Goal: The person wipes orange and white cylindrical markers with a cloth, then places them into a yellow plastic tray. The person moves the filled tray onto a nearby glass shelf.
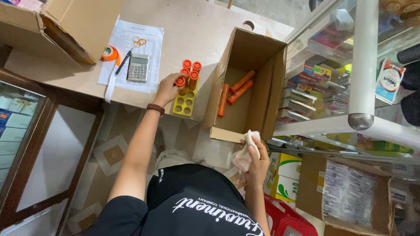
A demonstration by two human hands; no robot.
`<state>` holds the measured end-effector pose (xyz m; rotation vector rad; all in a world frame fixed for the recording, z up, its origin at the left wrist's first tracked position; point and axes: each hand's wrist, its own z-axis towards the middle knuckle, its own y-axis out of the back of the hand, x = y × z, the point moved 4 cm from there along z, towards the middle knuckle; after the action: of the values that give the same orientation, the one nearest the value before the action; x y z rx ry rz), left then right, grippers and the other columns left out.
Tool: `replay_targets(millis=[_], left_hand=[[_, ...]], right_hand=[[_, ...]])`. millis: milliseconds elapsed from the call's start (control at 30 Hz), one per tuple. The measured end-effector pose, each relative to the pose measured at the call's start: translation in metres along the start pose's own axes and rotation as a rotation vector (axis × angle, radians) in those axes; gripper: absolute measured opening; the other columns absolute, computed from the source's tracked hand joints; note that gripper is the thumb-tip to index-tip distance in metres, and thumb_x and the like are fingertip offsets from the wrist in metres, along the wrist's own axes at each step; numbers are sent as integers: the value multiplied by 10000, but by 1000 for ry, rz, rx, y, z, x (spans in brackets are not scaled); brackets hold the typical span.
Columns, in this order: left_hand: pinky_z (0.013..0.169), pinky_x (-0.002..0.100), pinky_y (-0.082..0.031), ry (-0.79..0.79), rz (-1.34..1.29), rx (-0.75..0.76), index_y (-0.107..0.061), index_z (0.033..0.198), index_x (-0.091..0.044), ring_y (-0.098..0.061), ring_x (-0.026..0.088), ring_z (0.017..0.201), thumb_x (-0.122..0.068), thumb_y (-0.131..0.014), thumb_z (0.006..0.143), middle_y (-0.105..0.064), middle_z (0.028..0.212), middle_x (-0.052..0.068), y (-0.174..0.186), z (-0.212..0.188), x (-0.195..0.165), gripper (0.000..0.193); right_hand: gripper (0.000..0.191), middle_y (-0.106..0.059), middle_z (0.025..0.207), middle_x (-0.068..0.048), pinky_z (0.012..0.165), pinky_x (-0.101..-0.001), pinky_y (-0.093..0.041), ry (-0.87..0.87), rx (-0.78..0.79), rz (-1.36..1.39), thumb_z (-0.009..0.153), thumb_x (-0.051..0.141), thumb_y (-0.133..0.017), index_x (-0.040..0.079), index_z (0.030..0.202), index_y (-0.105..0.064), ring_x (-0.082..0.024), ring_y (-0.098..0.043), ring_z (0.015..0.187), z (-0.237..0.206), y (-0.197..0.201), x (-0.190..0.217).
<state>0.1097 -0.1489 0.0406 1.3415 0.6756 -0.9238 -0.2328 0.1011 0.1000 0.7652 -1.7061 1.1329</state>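
My left hand (167, 88) reaches to a yellow holder rack (184, 103) on the table and grips one orange tube (180, 82) standing in it. Several more orange tubes (191, 70) stand upright in the rack's far holes; the near holes are bare. My right hand (255, 159) is held close to my body, closed on a crumpled white cloth (244, 154). Just above that hand an open cardboard box (270, 83) lies on the table with three orange tubes (234, 90) lying inside it.
A calculator (138, 67), a pen (123, 62), rubber bands (138, 42) and an orange tape roll (109, 53) rest on or by a printed sheet (151, 35). Larger cardboard boxes (65, 22) stand at the far left. A glass display case (332, 78) with packaged goods stands at right.
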Motion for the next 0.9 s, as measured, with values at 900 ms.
replay_targets(millis=[900], left_hand=[[974, 446, -492, -291, 202, -318, -735, 1081, -79, -599, 348, 1114, -126, -746, 913, -635, 1156, 133, -11, -19, -108, 175]], right_hand=[[404, -714, 1194, -219, 905, -358, -574, -15, -36, 3, 943, 77, -666, -23, 1333, -624, -253, -697, 1083, -2, 8, 10]])
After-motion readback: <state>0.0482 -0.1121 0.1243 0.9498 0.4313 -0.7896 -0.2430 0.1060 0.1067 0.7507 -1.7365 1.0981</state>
